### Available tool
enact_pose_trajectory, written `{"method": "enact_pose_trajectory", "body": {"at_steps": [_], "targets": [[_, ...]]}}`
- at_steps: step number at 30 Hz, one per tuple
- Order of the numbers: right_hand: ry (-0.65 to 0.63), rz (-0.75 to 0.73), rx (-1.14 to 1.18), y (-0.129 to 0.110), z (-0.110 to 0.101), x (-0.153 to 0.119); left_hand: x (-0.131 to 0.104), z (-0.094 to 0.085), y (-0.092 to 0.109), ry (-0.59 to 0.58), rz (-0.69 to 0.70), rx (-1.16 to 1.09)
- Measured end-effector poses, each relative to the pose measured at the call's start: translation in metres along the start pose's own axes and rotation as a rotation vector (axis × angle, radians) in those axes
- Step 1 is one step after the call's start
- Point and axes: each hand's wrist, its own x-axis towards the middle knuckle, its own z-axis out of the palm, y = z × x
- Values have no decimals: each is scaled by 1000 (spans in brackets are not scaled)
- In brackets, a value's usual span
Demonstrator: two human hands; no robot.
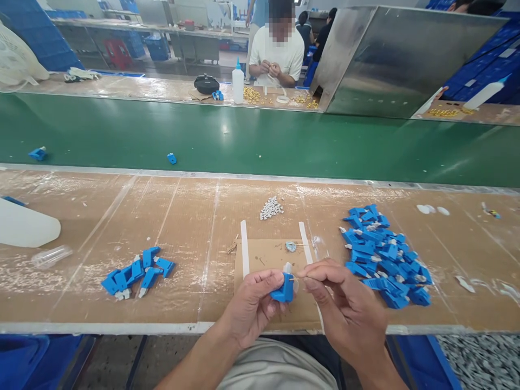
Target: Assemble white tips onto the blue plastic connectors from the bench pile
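My left hand (255,303) is closed on a blue plastic part (284,290) with a whitish tip pointing up. In my right hand (349,309), thumb and fingers pinch a thin wooden stick (296,279), whose end meets the side of the blue part. Beneath both hands lies a cardboard sheet (264,254) between two white tape strips. A light-blue blob (291,246) with a thin stick at it rests on that sheet. Small grey-white pieces (271,208) are heaped just beyond.
A large pile of blue parts (385,254) lies right, a smaller group (138,271) left. A white bottle (26,223) and clear tube (52,257) lie far left. Past a green belt (227,135) carrying two blue parts, a person (280,49) works with gold-coloured pieces (252,94).
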Motion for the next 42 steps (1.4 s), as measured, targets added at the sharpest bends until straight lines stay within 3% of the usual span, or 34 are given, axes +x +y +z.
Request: {"method": "enact_pose_trajectory", "body": {"at_steps": [4, 9, 12, 15, 20, 23, 28, 35, 42], "targets": [[33, 116, 6, 7, -10, -1, -2, -15, 7, 78, 82, -35], [-221, 310, -165, 32, -10, -9, -2, -34, 16, 138, 172, -78], [-152, 377, -223, 46, -8, -2, -1, -39, 15, 152, 181, -87], [-102, 298, -365, 62, -6, 29, 0, -41, 12, 145, 179, -85], [-201, 101, -547, 101, 9, 99, 0, -47, 13, 165, 174, -159], [-265, 20, -583, 123, 18, 121, 1, -50, 13, 164, 162, -179], [-344, -45, -608, 140, 22, 130, 5, -51, 9, 175, 153, -230], [-452, -60, -607, 139, 26, 145, 17, -60, 3, 220, 102, -274], [-396, 22, -501, 131, 35, 146, 19, -62, 5, 229, 96, -276]]}}
